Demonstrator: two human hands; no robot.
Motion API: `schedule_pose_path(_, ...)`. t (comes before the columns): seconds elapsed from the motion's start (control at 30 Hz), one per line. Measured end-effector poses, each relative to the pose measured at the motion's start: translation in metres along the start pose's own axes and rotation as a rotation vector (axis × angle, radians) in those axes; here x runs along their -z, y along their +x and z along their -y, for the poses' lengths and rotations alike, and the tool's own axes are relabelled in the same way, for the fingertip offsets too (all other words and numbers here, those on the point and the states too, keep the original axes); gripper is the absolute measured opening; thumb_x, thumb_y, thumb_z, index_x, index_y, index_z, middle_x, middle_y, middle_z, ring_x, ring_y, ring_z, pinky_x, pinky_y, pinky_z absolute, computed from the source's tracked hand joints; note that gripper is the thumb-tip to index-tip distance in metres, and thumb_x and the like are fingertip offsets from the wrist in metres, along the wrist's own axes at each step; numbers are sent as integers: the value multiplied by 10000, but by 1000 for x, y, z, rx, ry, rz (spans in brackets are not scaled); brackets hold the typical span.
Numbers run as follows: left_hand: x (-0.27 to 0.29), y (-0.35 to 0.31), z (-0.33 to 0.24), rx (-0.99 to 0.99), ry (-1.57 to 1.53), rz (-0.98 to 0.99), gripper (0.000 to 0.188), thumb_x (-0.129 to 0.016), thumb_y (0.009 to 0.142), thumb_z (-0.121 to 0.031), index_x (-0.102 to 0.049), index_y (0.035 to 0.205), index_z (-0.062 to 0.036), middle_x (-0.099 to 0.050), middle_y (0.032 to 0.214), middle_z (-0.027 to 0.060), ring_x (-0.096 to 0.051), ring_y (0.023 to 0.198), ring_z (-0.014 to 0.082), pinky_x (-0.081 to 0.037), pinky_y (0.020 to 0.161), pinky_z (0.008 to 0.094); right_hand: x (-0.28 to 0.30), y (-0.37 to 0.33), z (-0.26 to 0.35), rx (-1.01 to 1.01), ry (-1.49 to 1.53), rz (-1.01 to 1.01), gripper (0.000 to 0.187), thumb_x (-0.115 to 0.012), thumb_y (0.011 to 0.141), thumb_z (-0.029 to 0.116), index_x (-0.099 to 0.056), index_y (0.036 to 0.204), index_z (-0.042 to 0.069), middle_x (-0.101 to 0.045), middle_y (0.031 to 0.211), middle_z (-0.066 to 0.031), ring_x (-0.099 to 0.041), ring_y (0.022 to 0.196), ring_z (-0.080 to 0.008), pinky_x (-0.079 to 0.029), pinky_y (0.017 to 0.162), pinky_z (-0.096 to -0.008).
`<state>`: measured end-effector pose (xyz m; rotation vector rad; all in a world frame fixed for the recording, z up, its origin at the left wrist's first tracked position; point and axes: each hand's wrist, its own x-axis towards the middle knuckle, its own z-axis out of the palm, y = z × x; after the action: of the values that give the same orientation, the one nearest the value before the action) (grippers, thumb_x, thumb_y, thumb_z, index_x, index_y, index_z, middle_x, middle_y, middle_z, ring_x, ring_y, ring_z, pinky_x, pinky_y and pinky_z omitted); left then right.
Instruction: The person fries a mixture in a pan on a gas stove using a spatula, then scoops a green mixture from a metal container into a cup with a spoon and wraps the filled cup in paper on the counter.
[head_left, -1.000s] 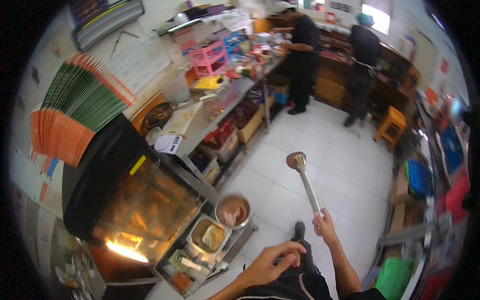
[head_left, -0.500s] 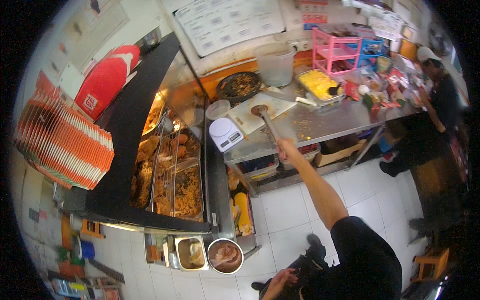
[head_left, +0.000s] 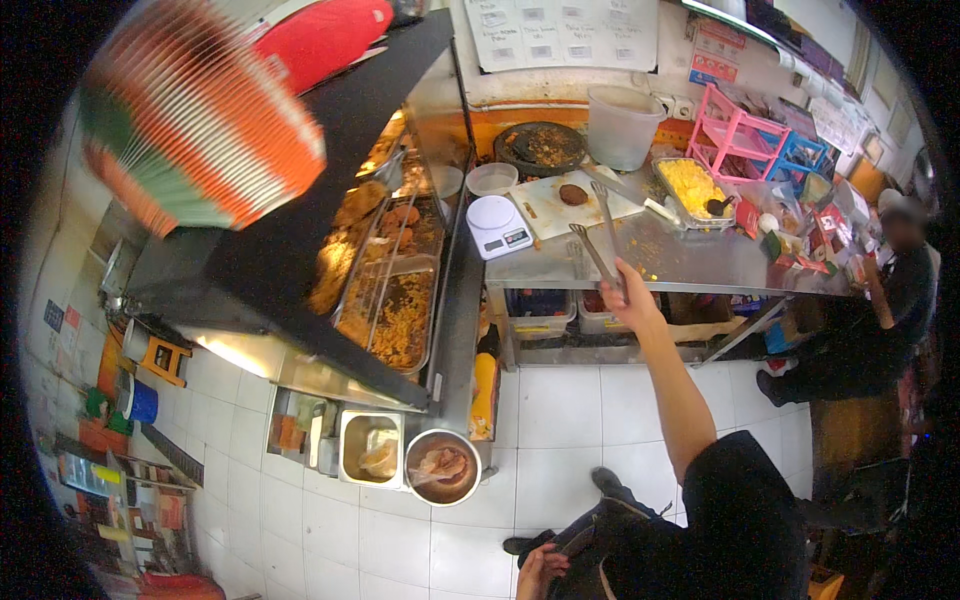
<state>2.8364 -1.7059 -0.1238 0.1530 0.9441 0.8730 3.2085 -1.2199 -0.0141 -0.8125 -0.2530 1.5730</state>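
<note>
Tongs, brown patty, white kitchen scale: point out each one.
Tongs [head_left: 598, 262]: head view, on the arm at picture left.
Brown patty [head_left: 573, 194]: head view, middle of its top.
White kitchen scale [head_left: 494, 217]: head view, on its weighing platform.

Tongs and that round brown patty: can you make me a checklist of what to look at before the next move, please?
1. Right hand holding the tongs: ok.
2. Tongs open: ok, their two arms are spread apart.
3. Brown patty resting on the white cutting board: ok.
4. Knife put away: not ok, it lies out to the right of the patty.
5. Left hand empty: cannot tell, it is low in the view and its grip is unclear.
6. Underside of the patty cooked: cannot tell, it is hidden.
</note>
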Motion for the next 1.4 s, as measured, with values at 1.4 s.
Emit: schedule_pose_path(1.4,840,-169,-1297,-595,2043,-26,327,-595,947,-340,-723,1075,-67,-721,1134,203,-674,1102,395,-529,964,514,-562,-281,-1277,-526,-1973,-312,606,-656,942,452,-568,1121,-120,-684,925,-287,-690,861,-422,-547,697,-511)
